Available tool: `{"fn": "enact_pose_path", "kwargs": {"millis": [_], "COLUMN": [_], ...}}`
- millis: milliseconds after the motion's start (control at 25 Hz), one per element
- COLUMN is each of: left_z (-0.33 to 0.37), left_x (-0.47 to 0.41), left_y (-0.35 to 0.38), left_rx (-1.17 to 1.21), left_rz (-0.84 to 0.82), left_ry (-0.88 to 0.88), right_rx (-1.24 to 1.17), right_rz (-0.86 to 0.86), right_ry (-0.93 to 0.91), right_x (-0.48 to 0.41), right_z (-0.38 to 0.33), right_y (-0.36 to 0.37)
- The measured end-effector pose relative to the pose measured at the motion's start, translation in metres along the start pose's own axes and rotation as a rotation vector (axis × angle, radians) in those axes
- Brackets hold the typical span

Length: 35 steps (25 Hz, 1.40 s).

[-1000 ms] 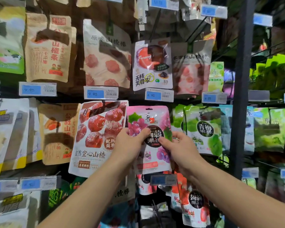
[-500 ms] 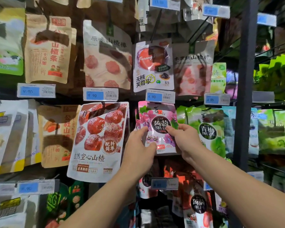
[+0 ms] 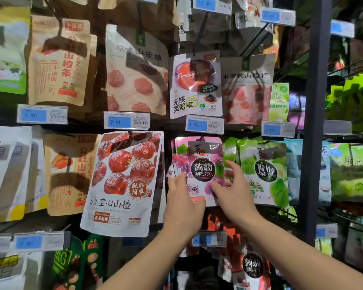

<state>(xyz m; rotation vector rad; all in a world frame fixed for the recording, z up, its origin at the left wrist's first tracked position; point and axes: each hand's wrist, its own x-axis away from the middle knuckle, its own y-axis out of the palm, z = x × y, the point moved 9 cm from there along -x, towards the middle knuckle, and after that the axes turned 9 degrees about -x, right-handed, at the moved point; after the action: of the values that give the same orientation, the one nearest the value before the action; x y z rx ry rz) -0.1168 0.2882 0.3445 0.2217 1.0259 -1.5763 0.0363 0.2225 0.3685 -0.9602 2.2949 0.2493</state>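
Store rack crammed with hanging snack bags, and there's the pink-purple grape pouch [image 3: 200, 169] (glossy, round black label) on its peg between the hawthorn bag [image 3: 122, 185] and the green pouch [image 3: 264, 174]; left hand [image 3: 183, 206] pinches its lower-left corner, right hand [image 3: 233, 195] its right edge

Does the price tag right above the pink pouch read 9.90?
No, the price tag above the pink pouch reads 4.90.
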Motion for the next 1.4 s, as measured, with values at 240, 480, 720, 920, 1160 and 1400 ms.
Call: {"fn": "enact_pose_path", "kwargs": {"millis": [240, 480, 720, 920, 1160, 1400], "left_z": [-0.03, -0.057, -0.077, -0.091, -0.095, -0.083], "left_x": [-0.027, -0.064, -0.089, -0.103, -0.109, -0.089], "left_y": [0.033, 0.057, 0.08, 0.089, 0.088, 0.081], "left_rx": [-0.059, -0.077, -0.053, -0.088, -0.061, -0.09], "left_rz": [0.103, 0.122, 0.131, 0.128, 0.138, 0.175], "left_ry": [-0.102, -0.199, -0.259, -0.271, -0.262, -0.26], "right_rx": [0.106, 0.073, 0.111, 0.128, 0.171, 0.201], "right_rz": [0.007, 0.06, 0.077, 0.075, 0.06, 0.047], "right_ry": [-0.005, 0.109, 0.101, 0.205, 0.233, 0.262], "right_x": [-0.03, -0.067, -0.093, -0.111, -0.113, -0.09], "right_z": [0.031, 0.077, 0.101, 0.119, 0.119, 0.104], "right_y": [0.034, 0.055, 0.068, 0.084, 0.088, 0.072]}}
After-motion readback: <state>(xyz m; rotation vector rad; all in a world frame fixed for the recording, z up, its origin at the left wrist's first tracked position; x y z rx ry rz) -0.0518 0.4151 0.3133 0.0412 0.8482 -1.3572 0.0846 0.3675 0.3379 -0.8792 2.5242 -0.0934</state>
